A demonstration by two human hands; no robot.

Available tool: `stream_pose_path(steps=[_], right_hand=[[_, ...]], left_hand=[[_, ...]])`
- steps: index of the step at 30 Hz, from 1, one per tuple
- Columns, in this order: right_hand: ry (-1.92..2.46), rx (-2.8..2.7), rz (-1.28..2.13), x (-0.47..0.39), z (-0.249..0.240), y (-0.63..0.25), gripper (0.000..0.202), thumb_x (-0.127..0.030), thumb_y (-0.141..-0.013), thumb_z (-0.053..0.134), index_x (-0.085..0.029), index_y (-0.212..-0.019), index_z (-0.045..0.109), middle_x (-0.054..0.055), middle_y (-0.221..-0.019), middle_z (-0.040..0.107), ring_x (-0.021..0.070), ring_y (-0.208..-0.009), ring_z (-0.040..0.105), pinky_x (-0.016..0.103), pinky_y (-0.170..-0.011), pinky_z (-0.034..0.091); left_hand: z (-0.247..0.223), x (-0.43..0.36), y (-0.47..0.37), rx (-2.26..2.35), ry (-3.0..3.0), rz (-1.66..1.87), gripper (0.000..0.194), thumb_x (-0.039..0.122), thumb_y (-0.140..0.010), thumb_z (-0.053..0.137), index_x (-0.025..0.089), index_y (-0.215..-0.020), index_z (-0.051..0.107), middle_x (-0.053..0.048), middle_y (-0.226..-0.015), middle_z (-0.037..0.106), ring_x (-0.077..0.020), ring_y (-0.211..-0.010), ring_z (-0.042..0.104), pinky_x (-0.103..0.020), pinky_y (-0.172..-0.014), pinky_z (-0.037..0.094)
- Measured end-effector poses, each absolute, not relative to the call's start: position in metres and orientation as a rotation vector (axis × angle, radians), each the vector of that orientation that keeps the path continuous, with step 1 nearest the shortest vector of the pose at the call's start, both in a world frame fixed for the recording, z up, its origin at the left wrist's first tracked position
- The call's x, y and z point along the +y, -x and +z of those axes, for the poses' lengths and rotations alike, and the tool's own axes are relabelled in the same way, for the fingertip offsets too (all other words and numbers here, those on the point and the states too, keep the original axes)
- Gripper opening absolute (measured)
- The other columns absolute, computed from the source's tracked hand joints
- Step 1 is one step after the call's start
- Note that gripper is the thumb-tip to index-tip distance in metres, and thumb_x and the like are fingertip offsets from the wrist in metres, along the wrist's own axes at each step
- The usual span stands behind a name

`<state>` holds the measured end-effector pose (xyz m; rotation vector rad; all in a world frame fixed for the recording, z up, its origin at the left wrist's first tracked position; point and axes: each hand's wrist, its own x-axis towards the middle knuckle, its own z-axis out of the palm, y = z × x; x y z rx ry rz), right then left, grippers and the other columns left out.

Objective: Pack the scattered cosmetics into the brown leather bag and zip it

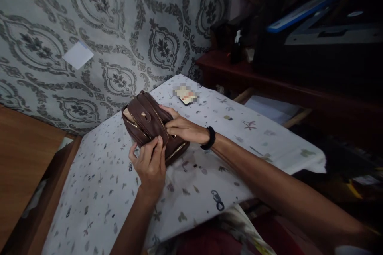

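Note:
A brown leather handbag [146,105] with gold zips and a small gold clasp rests on the cloth-covered table [98,175]. One zipped compartment gapes at its left side, showing something beige [129,114] inside. My left hand [151,163] pinches the bag's front edge, fingers bent against the leather. My right hand [182,127], with a black band at the wrist, is at the bag's right side; its fingers curl over an opening there, and the fingertips are partly hidden.
Behind the bag lies a card-like item [188,95], blurred out. Patterned wallpaper with a pale paper [78,55] backs the table. On the right stand a dark red desk [233,67], an open drawer with papers [269,108], a pump bottle [236,48] and a blue-edged object [299,14].

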<state>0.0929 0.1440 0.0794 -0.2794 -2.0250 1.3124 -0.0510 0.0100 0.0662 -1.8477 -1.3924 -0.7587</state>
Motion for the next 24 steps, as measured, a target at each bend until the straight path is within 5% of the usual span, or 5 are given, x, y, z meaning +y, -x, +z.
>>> stream_pose_path(steps=[3,6,9,13,24], right_hand=[[0.291,-1.992,1.352,0.142,0.082,-0.094,0.05,-0.046,-0.095,0.05,-0.019,-0.053,0.054,0.008,-0.145,0.05,0.0223,-0.152,0.013,0.035,-0.122,0.017],[0.342,-2.0,1.291,0.138,0.083,-0.094,0.056,-0.063,-0.088,0.056,-0.017,-0.056,0.061,0.01,-0.158,0.032,0.0281,-0.152,0.014,0.038,-0.122,0.019],[0.353,-1.999,1.242,0.136,0.08,-0.094,0.047,-0.063,-0.079,0.069,-0.016,-0.072,0.071,0.008,-0.164,0.019,0.0311,-0.152,0.015,0.042,-0.122,0.02],[0.307,-1.978,1.241,0.137,0.076,-0.093,0.037,-0.055,-0.08,0.072,-0.017,-0.079,0.075,0.006,-0.163,0.021,0.0308,-0.151,0.018,0.044,-0.122,0.019],[0.277,-2.006,1.318,0.14,0.078,-0.097,0.05,-0.065,-0.082,0.064,-0.018,-0.091,0.079,0.007,-0.165,0.017,0.0305,-0.153,0.011,0.044,-0.124,0.016]], left_hand=[[0.064,0.011,0.049,-1.371,1.84,-0.728,0.034,0.013,-0.093,0.057,0.018,-0.126,0.062,-0.011,-0.101,0.074,-0.0193,-0.09,0.069,-0.046,-0.105,0.032],[0.062,0.01,0.049,-1.381,1.85,-0.709,0.037,0.011,-0.093,0.055,0.018,-0.129,0.06,-0.012,-0.104,0.073,-0.0209,-0.094,0.068,-0.048,-0.107,0.03],[0.062,0.002,0.053,-1.432,1.924,-0.719,0.041,0.01,-0.092,0.053,0.02,-0.132,0.058,-0.012,-0.11,0.071,-0.0219,-0.1,0.066,-0.051,-0.11,0.028],[0.072,-0.008,0.066,-1.486,1.977,-0.906,0.041,0.012,-0.092,0.053,0.025,-0.131,0.059,-0.012,-0.122,0.062,-0.0232,-0.112,0.06,-0.046,-0.106,0.038],[0.099,0.011,0.102,-1.943,1.995,-1.22,0.046,0.036,-0.099,0.048,0.032,-0.144,0.046,-0.01,-0.151,0.042,-0.0278,-0.142,0.038,-0.047,-0.115,0.036]])
